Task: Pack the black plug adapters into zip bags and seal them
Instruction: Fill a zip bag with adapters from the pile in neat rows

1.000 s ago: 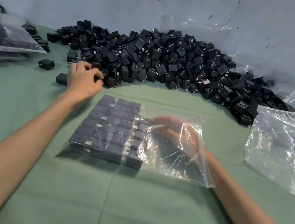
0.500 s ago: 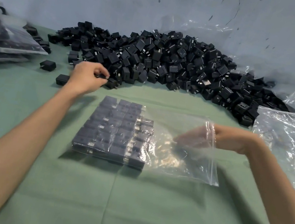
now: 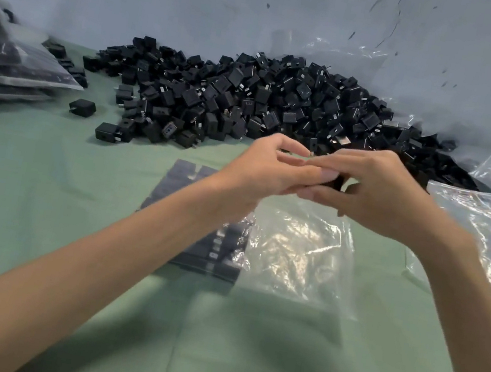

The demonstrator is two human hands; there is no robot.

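A clear zip bag (image 3: 298, 253) lies on the green cloth, its left part filled with rows of black plug adapters (image 3: 219, 256). Above it my left hand (image 3: 269, 170) and my right hand (image 3: 376, 191) meet in the air. Between their fingers sits one black plug adapter (image 3: 336, 181), mostly hidden; both hands pinch it. A big heap of loose black adapters (image 3: 267, 105) lies behind the hands against the wall.
Filled bags (image 3: 6, 71) are stacked at the far left. Empty clear bags (image 3: 489, 233) lie at the right. A few single adapters (image 3: 83, 108) sit on the green cloth (image 3: 40, 200) left of the heap. A grey wall stands close behind.
My left hand left the heap and came right with an adapter. My right hand let go of the bag's mouth and rose to meet it.
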